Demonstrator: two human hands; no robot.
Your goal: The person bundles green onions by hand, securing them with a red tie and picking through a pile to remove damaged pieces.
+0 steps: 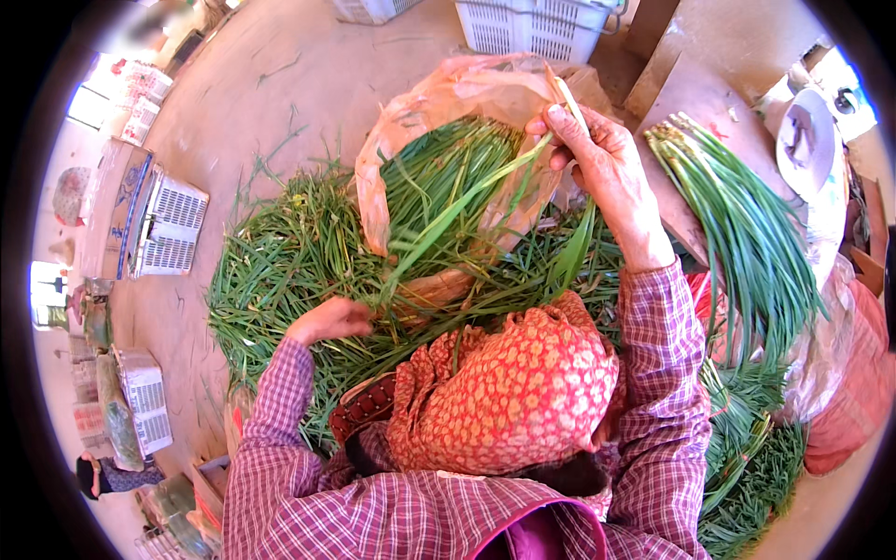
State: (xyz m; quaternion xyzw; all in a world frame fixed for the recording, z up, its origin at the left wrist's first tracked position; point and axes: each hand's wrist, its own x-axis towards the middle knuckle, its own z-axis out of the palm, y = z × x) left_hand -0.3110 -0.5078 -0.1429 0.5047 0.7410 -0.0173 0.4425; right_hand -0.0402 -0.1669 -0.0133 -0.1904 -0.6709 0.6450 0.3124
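Observation:
Raised at the upper middle, my right hand (pixel 602 159) pinches a chive stalk (pixel 571 105) by its pale base between thumb and fingers. Its long green leaves hang down, left toward the pile and below the wrist. My left hand (pixel 333 319) is low over a heap of loose chives (pixel 289 247), fingers loosely bent and apart, with nothing visible in them. Ahead of me, an orange plastic bag (pixel 411 107) lies spread around a batch of chives (pixel 457 173). A neat bundle of chives (pixel 737 219) rests on a board to the right of my right hand.
White plastic crates (pixel 537 30) stand at the far side, and another crate (pixel 173 224) is at the left by cardboard boxes (pixel 121 210). More chive bundles (pixel 747 448) lie at my lower right. A pale hat-like item (pixel 805 145) is beyond the board (pixel 691 103). Someone in dark clothing is at far left.

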